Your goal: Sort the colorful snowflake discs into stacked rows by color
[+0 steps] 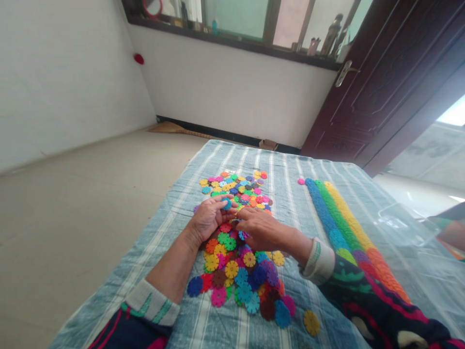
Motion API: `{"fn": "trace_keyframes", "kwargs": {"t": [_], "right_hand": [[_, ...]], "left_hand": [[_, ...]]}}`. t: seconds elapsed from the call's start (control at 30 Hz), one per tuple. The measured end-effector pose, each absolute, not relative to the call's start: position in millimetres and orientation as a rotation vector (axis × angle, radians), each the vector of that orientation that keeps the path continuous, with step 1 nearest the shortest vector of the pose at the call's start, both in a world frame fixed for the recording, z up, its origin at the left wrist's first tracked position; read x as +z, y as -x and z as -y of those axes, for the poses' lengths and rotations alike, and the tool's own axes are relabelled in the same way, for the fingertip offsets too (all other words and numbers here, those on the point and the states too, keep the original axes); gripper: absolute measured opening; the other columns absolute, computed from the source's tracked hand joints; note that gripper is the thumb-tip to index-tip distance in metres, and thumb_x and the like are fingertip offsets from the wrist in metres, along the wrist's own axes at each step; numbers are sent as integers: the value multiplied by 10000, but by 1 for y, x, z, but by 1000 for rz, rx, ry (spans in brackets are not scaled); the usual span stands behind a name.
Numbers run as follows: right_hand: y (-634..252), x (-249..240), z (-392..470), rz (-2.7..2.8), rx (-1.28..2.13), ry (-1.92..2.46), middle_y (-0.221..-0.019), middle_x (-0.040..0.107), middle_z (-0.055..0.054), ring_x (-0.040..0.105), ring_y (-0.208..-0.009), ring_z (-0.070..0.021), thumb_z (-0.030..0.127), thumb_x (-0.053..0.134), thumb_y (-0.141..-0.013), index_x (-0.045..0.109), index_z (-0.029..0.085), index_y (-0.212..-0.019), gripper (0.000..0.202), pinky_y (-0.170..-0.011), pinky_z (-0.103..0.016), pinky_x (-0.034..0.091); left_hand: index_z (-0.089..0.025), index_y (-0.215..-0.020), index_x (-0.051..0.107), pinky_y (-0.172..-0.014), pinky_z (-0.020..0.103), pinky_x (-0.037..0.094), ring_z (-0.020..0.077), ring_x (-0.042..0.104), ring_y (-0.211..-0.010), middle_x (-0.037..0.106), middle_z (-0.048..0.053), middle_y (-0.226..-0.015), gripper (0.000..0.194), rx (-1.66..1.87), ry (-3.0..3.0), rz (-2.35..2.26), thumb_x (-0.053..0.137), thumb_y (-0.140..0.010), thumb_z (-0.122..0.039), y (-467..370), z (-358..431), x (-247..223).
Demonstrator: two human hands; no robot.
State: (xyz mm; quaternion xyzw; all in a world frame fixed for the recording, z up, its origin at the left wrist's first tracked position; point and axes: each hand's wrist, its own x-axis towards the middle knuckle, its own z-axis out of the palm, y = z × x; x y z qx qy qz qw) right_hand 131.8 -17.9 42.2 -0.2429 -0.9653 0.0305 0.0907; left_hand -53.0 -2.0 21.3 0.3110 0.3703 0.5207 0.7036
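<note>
My left hand [209, 218] holds a blue notched disc [226, 203] between thumb and fingers, above a pile of coloured discs. Beside it, my right hand [259, 228] reaches palm down over the pile, its fingertips close to the left fingers; whether they pinch a disc is hidden. Loose discs in many colours, among them a yellow one [231, 269], spread before and behind both hands. To the right lie long overlapping rows of discs sorted by colour: blue [321, 213], green [336, 218] and yellow [348, 218], with orange and red [388, 274] nearer me.
A striped cloth [290, 194] covers the surface. Clear plastic containers [410, 225] stand at the right, near part of another person's arm [452, 232]. Beyond are a wall, a windowsill with bottles [332, 34] and a dark red door [385, 72].
</note>
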Motion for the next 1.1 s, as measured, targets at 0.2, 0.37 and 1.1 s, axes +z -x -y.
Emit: {"fn": "trace_keyframes", "kwargs": {"t": [0.2,0.37,1.1], "right_hand": [[-131,42,13,2589,170,781,-961,652,-66,588,-898,-199,102,586,-795,649,183,-1039,266,-780,-320,481],[-117,40,3,2474,-67,994,-941,640,-101,566,-899,-227,118,538,-851,643,138,-1017,198,-777,-334,465],[-82,44,-3,2543,-339,1173,-880,623,-95,550,-829,-234,146,487,-919,634,133,-909,148,-718,-344,439]], "left_hand": [[-95,-970,644,-619,293,584,170,692,-651,720,95,-798,188,1162,-675,-813,554,-809,-57,53,2,22],[-98,-887,662,-621,282,584,143,665,-632,703,70,-763,123,1190,-646,-800,545,-857,-117,48,3,25],[-101,-746,673,-552,217,550,128,646,-581,711,59,-709,154,1190,-595,-745,559,-850,-106,45,2,29]]}}
